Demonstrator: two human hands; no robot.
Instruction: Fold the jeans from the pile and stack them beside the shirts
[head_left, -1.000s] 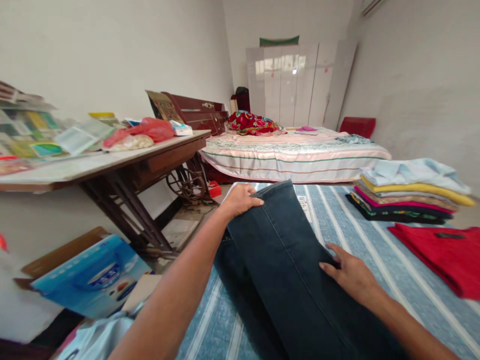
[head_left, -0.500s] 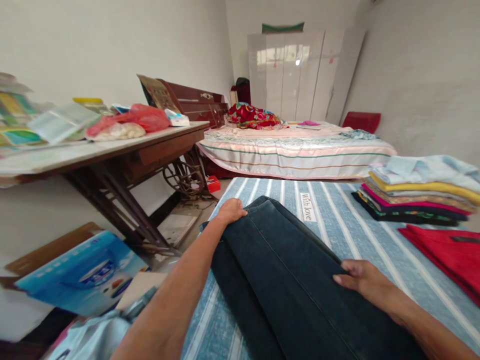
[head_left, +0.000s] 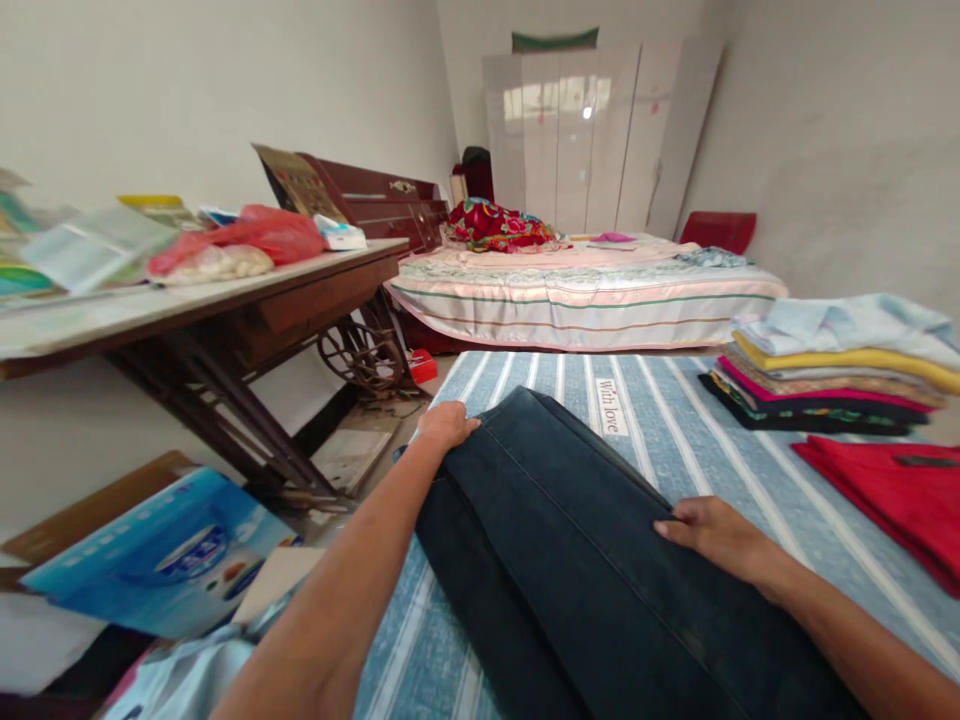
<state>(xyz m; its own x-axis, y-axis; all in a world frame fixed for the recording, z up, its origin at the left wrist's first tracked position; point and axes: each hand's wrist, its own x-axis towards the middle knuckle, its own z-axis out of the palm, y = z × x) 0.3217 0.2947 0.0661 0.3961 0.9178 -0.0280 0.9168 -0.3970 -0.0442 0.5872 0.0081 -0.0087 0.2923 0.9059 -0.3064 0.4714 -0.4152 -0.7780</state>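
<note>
A pair of dark blue jeans point(head_left: 577, 540), folded lengthwise, lies on a blue and white striped bed cover point(head_left: 675, 430). My left hand point(head_left: 448, 428) is closed on the far left corner of the jeans. Along their right edge, my right hand point(head_left: 709, 535) pinches the denim between thumb and fingers. The near end of the jeans runs out of the bottom of the view. A folded red garment point(head_left: 877, 490) lies to the right of my right hand.
A stack of folded clothes point(head_left: 832, 375) stands at the right. On the left are a cluttered sewing-machine table point(head_left: 292, 290), a blue box point(head_left: 165, 560) and light blue clothing point(head_left: 187, 670). Another bed point(head_left: 585, 310) and a wardrobe point(head_left: 562, 140) are behind.
The view has shifted slightly. Both hands keep their hold at about the same places on the jeans, and the upper layer looks a little smoother and more spread.
</note>
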